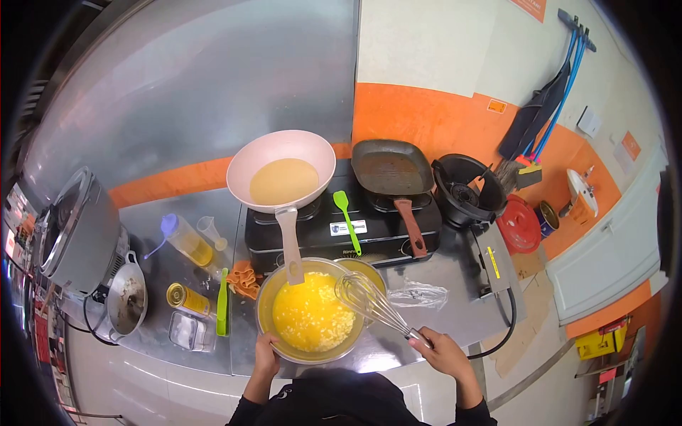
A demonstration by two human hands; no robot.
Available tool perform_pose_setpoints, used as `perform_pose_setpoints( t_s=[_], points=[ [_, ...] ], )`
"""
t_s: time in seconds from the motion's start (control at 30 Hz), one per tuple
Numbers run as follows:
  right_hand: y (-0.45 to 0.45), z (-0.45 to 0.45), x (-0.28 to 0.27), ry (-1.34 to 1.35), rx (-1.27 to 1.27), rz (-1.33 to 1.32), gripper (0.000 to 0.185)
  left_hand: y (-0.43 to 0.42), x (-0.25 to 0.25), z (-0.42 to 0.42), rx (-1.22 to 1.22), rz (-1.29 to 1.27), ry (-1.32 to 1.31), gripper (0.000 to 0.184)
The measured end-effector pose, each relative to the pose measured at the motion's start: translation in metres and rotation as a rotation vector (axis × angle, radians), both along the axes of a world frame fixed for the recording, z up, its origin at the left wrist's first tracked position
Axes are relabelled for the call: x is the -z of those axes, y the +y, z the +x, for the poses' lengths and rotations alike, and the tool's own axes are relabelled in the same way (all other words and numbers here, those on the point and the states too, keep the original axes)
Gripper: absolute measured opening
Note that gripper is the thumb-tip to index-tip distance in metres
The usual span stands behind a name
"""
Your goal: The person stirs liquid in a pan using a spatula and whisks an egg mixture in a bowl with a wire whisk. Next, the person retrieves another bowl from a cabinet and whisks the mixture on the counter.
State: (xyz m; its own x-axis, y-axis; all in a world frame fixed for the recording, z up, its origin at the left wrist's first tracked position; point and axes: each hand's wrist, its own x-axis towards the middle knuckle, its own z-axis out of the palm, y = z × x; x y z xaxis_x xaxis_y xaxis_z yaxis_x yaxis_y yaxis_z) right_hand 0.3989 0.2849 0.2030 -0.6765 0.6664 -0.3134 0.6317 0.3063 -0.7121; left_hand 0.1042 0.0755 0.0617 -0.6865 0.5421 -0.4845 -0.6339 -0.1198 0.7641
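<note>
My left hand [266,355] grips the near-left rim of a metal mixing bowl [263,311], fingers closed on it. Yellow beaten egg with pale, small lumps [309,312] fills the bowl's lower part. In my right hand [442,351] is the handle of a wire whisk [373,302], slanted with its loops over the bowl's right side. Whether the wires touch the egg I cannot tell. Partly hidden behind the bowl is a second metal bowl [375,274]. The handle of a pink frying pan [245,157] reaches over the mixing bowl's far rim; beige liquid lies in the pan.
The black gas stove [320,246] carries the pink pan, a green spatula [346,220] and a square grill pan [391,167]. A black pot [465,213] stands right. Clear plastic wrap [419,295], an orange cloth [244,280], a can [186,299] and an oil bottle [188,243] are on the counter.
</note>
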Motion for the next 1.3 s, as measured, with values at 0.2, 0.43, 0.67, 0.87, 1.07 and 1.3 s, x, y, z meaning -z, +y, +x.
perform_pose_setpoints(
  t_s=[0.2, 0.43, 0.67, 0.87, 1.07, 1.3],
  points=[
    [-0.017, -0.013, -0.013, -0.055, -0.081, -0.015, 0.040, -0.009, -0.010, 0.002, -0.085, 0.012, -0.078, 0.025],
    [-0.020, -0.028, 0.008, -0.011, -0.241, 0.032, 0.036, -0.036, -0.001, 0.003, -0.182, -0.036, -0.022, 0.029],
    [-0.020, -0.058, 0.019, -0.017, -0.429, 0.160, 0.041, -0.076, 0.009, 0.023, -0.377, -0.051, -0.047, 0.029],
    [-0.037, -0.085, 0.052, 0.001, -0.548, 0.229, 0.039, -0.102, 0.012, 0.035, -0.453, -0.228, 0.005, 0.037],
    [-0.071, -0.111, 0.053, -0.101, -0.601, 0.314, 0.037, -0.120, 0.026, 0.023, -0.267, -0.260, 0.025, 0.038],
    [-0.121, -0.148, 0.064, -0.215, -0.540, 0.417, 0.041, -0.118, 0.041, 0.006, -0.137, -0.245, 0.379, 0.023]
  ],
)
